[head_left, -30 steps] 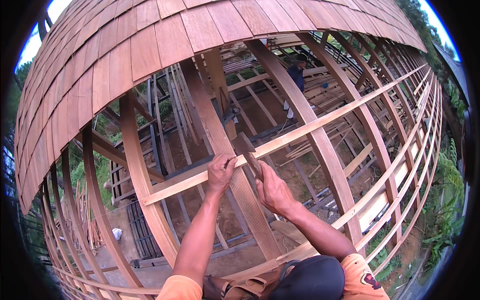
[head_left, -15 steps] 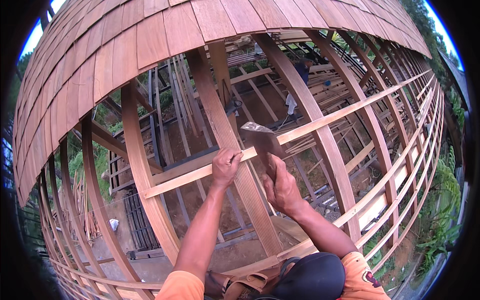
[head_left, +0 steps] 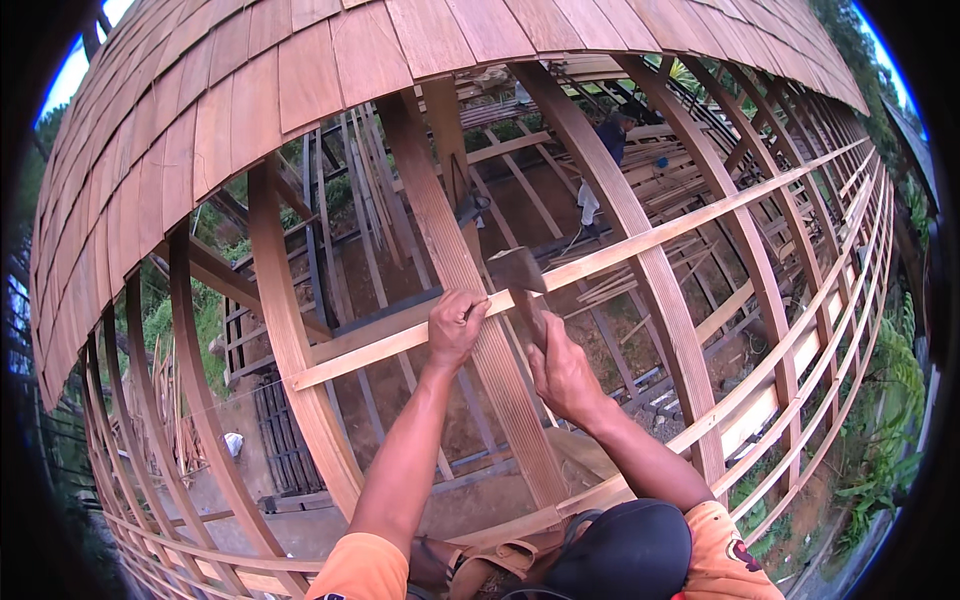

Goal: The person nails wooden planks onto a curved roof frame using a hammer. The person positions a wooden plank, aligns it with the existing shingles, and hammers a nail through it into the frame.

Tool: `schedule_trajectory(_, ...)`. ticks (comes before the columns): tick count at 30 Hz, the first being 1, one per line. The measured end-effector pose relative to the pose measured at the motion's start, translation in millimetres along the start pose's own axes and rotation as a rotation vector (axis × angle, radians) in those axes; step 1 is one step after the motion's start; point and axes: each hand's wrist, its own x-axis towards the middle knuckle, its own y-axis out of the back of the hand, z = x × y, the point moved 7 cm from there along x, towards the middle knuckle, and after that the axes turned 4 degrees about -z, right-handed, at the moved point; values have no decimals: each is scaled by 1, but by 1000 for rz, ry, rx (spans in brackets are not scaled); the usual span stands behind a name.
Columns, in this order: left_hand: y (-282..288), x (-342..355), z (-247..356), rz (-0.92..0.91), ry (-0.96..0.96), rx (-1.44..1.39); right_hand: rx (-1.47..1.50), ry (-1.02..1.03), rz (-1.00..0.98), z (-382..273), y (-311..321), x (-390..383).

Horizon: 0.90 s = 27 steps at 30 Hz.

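Observation:
A light wooden batten (head_left: 610, 258) runs across the curved rafters (head_left: 665, 340). My left hand (head_left: 455, 325) is closed at the batten where it crosses the middle rafter (head_left: 510, 400), pinching something small at its fingertips, too small to make out. My right hand (head_left: 565, 370) grips the wooden handle of a dark, flat-bladed hatchet (head_left: 515, 270). The hatchet's head is held over the batten, just to the right of my left fingers.
Overlapping wooden shingles (head_left: 350, 55) cover the frame above. More battens (head_left: 820, 370) bend down the right side. Through the rafters, a worker in dark clothing (head_left: 610, 140) is below among timber stacks (head_left: 660, 175). A black bag (head_left: 620, 560) is at my body.
My right hand has moved the hatchet up and rightward from beside my left fingers, and its head has changed angle. My left hand stays on the batten. The view has shifted slightly.

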Motion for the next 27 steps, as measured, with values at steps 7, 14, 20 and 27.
schedule_trajectory(7, 17, -2, -14, -61, 73, 32, 184, -273, -136, 30, -51, -38)
schedule_trajectory(14, 126, -22, -23, 265, 163, 663, 381, -255, -82, 83, -99, -82)
schedule_trajectory(20, 110, -39, -44, 61, 268, 902, 413, -335, -101, 87, -100, -84)
schedule_trajectory(27, 103, -31, -56, -87, 373, 982, 462, -321, -92, 90, -101, -83)
